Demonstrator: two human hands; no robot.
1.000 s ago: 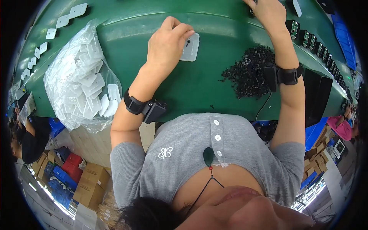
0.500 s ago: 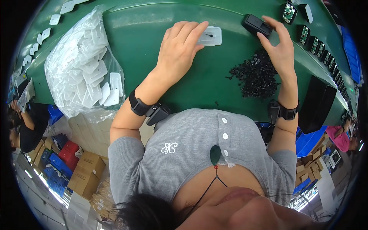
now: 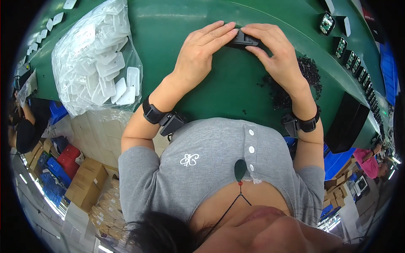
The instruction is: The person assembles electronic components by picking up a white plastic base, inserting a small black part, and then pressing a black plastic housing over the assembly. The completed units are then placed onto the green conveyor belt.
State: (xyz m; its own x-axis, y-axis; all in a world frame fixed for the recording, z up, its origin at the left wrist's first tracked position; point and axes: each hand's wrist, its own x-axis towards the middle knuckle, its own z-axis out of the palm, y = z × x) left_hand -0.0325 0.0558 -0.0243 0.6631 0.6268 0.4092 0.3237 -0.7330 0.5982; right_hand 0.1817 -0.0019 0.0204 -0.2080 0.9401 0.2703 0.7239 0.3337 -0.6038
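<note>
Between my two hands, on the green work surface (image 3: 168,31), is a black rectangular plastic block (image 3: 246,40) with recessed shapes in its top. My left hand (image 3: 198,52) has its fingers together, their tips against the block's left end. From the other side, my right hand (image 3: 278,52) pinches the block between thumb and fingers. The pale plastic cover seen earlier here does not show; the hands and block cover that spot. Partly behind my right forearm lies a heap of small black parts (image 3: 310,71), too fine to make out singly.
A clear bag (image 3: 69,63) full of white plastic covers (image 3: 126,97) lies at left. Black housings with green circuit boards (image 3: 327,23) line the right side, beyond a large black box (image 3: 348,122). More pale covers (image 3: 58,18) run along the far left. Other people are at both sides.
My right hand has brought the black block leftward, to where the pale cover lay under my left hand. Both hands now meet at the block, and the cover is out of sight.
</note>
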